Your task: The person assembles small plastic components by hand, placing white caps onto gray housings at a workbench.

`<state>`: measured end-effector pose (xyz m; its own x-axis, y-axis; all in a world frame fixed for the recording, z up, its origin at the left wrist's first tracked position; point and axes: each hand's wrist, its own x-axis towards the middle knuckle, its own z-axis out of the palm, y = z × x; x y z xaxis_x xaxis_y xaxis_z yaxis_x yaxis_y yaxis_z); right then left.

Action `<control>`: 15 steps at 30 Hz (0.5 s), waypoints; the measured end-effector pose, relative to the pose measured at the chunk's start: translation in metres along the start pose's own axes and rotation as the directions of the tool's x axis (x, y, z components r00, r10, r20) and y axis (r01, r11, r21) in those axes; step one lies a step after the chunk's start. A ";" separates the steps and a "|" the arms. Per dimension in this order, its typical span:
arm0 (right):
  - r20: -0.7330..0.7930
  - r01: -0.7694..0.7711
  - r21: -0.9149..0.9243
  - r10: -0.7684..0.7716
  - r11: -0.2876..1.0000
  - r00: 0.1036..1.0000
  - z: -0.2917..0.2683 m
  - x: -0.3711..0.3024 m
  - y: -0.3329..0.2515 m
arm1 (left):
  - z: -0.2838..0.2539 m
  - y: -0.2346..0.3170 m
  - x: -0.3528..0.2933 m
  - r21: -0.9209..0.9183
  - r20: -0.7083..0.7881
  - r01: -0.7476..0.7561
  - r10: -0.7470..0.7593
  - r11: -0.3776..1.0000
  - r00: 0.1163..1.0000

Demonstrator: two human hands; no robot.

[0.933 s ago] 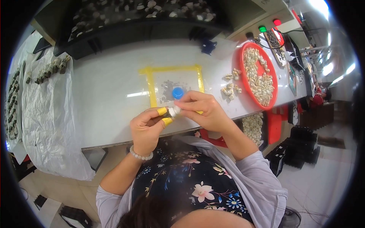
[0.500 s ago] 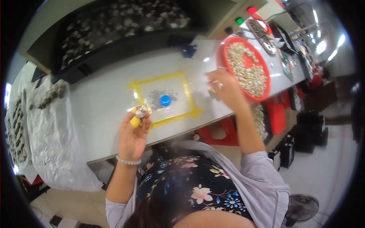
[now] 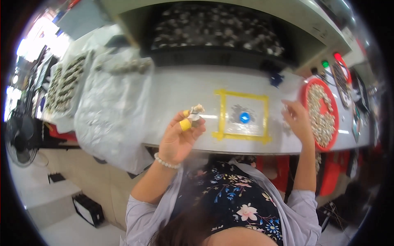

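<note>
My left hand [image 3: 180,137], with yellow tape on the thumb and forefinger, holds a small pale metal piece [image 3: 196,110] raised over the front of the white table [image 3: 176,92]. My right hand [image 3: 296,121] reaches to the right, beside a red round tray [image 3: 331,105] full of small pale parts; I cannot tell whether its fingers hold anything. Between my hands a square of yellow tape [image 3: 242,117] marks the table, with a blue round disc [image 3: 244,117] at its middle.
Clear plastic sheeting [image 3: 108,102] with rows of small parts covers the table's left end. A dark tray of parts [image 3: 217,35] sits behind the table. A small blue object [image 3: 276,78] lies at the back. Red bins [image 3: 330,176] stand under the right side. A fan [image 3: 18,141] stands far left.
The view has swung left. My hands, together on the piece at first, have parted: the left keeps the piece, the right has gone out to the red tray.
</note>
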<state>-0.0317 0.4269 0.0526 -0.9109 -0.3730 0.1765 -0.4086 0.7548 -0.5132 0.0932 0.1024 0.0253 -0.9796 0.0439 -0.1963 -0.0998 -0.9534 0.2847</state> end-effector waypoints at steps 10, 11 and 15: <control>0.101 -0.080 0.028 0.077 0.996 0.992 0.026 -0.023 -0.022 | -0.025 0.187 -0.002 0.943 0.306 -0.107 0.688 -0.316 0.658; 0.093 -0.120 0.057 0.115 0.991 0.989 0.025 -0.024 -0.023 | -0.027 0.202 0.003 0.941 0.311 -0.107 0.689 -0.322 0.655; 0.049 -0.114 0.039 0.112 0.993 0.993 0.019 -0.027 -0.026 | -0.041 0.249 0.027 0.761 0.494 0.103 0.675 -0.641 0.548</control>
<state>0.0044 0.4069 0.0455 -0.9469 -0.3121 0.0770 -0.2998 0.7709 -0.5620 0.0489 -0.1461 0.0523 -0.6904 -0.4720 0.5483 -0.1700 0.8425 0.5112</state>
